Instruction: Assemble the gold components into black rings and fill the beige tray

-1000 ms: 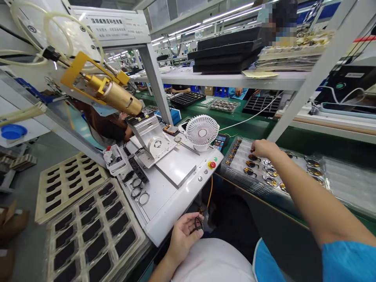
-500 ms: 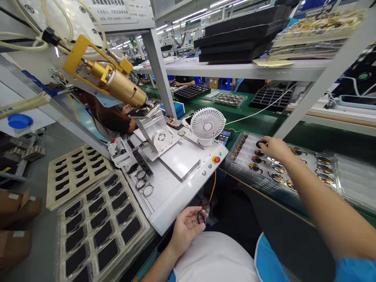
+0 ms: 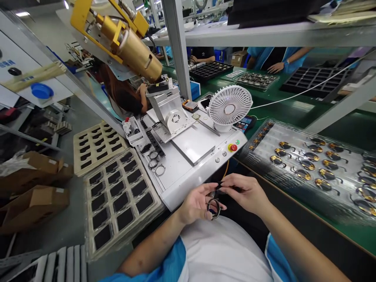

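Low in front of my body, my left hand (image 3: 196,204) is closed on a dark, shiny metal ring (image 3: 214,208), held between thumb and fingers. My right hand (image 3: 245,192) is beside it, pinching a small dark part (image 3: 219,185) whose shape is mostly hidden by the fingers. The fingertips of both hands meet around this part, just above the ring. To the right lies a clear plastic tray (image 3: 264,154) with several round black-and-gold parts (image 3: 309,156) that have short, ribbon-like tails.
A white machine bed (image 3: 188,188) with a metal fixture (image 3: 173,117) and red button (image 3: 233,147) stands ahead, under a brass-coloured cylinder (image 3: 139,55). A white fan (image 3: 229,107) sits at its corner. Several loose rings (image 3: 160,170) lie on the bed. Stacked trays (image 3: 120,196) stand left; co-workers sit beyond.
My right hand has come from the tray to my left hand, bringing a small dark part. The left hand still holds the ring. The view has turned a little left and downward.
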Demonstrator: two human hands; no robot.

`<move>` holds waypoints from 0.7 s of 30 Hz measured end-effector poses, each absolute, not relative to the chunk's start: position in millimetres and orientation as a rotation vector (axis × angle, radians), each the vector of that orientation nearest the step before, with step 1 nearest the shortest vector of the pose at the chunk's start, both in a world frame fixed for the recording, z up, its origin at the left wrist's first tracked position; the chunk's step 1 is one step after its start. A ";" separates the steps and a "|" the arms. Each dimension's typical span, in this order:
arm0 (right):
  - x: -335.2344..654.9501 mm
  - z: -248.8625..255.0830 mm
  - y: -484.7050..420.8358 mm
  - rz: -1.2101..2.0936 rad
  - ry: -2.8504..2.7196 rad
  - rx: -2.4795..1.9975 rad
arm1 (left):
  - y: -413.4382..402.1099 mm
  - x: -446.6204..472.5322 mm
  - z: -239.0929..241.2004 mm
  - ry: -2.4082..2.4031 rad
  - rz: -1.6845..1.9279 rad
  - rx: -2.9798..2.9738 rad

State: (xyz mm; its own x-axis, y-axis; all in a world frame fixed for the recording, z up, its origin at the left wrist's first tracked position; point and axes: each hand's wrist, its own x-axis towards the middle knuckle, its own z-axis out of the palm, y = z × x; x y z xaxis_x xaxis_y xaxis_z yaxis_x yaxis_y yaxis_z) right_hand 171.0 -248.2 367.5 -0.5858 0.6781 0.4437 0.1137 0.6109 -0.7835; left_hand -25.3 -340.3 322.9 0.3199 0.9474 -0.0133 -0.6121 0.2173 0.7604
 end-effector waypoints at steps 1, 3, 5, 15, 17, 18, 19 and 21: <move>170.1 366.5 -249.0 0.922 -2.108 -0.583 | -341.6 -26.7 321.8 0.554 1.152 0.721; 167.8 366.3 -247.7 0.892 -2.192 -0.514 | -344.0 -29.4 320.5 0.585 1.173 0.674; 162.2 368.6 -240.2 0.871 -2.218 -0.518 | -345.3 -31.9 321.1 0.633 1.246 0.626; 90.6 389.9 -139.0 1.326 -1.539 -1.268 | -357.0 -42.8 320.6 0.733 1.388 0.722; 90.6 385.2 -135.1 1.308 -1.510 -1.302 | -363.0 -45.5 317.4 0.763 1.392 0.810; 93.5 380.8 -137.9 1.293 -1.493 -1.311 | -366.2 -46.6 315.7 0.782 1.393 0.867; 97.7 375.5 -144.1 1.276 -1.478 -1.299 | -369.2 -47.2 313.9 0.805 1.396 0.931; 107.8 363.2 -166.1 1.274 -1.467 -1.215 | -374.1 -47.0 309.9 0.874 1.420 1.082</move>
